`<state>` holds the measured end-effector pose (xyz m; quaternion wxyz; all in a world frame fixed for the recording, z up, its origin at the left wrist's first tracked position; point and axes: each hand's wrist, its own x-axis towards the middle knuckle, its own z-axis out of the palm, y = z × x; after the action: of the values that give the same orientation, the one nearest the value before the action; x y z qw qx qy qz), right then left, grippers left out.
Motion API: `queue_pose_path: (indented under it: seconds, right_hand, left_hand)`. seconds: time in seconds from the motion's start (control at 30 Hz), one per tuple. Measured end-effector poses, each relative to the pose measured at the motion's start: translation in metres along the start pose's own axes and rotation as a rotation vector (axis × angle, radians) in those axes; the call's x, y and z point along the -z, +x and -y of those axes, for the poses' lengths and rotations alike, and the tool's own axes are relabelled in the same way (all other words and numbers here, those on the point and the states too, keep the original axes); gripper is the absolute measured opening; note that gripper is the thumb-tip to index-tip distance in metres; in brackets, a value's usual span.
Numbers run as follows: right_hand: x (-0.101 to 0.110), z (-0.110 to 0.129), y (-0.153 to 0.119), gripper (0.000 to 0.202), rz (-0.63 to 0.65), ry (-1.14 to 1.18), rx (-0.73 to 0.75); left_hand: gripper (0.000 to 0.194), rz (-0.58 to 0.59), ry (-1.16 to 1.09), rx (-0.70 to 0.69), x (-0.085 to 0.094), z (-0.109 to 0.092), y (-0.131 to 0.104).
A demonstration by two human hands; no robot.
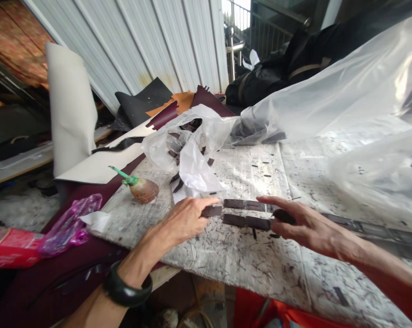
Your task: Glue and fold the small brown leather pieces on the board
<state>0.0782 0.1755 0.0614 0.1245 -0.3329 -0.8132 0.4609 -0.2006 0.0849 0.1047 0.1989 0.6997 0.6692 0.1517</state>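
Note:
My left hand (188, 219) pinches a small dark brown leather-like strip (212, 211) between thumb and fingers, just above the worktable. Two rows of similar dark brown pieces lie between my hands: an upper row (234, 203) and a lower row (234, 220). My right hand (300, 223) is spread, its index fingertip by the far end of the upper row and its thumb by the end of the lower row. A dark rounded patch (284, 216) shows between that thumb and finger; whether it is held or lying beneath cannot be made out.
A scuffed whitish board (206, 255) covers the table. Behind lie a plastic bag (206, 130) of dark pieces and a large clear sheet (315, 100). A brown, green-topped bulb-shaped object (143, 190) stands left. More dark strips (370, 230) run rightward under my right forearm.

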Motion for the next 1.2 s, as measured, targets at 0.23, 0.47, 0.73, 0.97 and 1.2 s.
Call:
queue_pose_path:
  seconds: [0.23, 0.47, 0.73, 0.97, 1.2]
  right_hand:
    - [-0.031, -0.008, -0.020, 0.069, 0.223, 0.815, -0.032]
    - [-0.039, 0.013, -0.028, 0.068, 0.334, 0.785, -0.151]
    - [-0.042, 0.014, -0.026, 0.034, 0.134, 0.694, -0.189]
    - [-0.027, 0.013, -0.011, 0.027, -0.110, 0.537, -0.230]
    - [-0.009, 0.002, 0.016, 0.025, -0.141, 0.272, -0.291]
  left_hand:
    - [0.035, -0.055, -0.346, 0.104, -0.012, -0.033, -0.020]
    - [0.018, 0.065, -0.550, 0.083, -0.049, -0.079, -0.010]
    - [0.021, 0.047, -0.562, 0.118, -0.060, -0.080, -0.009]
    - [0.009, -0.084, -0.440, -0.008, -0.060, -0.066, -0.002]
    - [0.029, -0.285, 0.123, -0.470, -0.063, -0.034, -0.002]
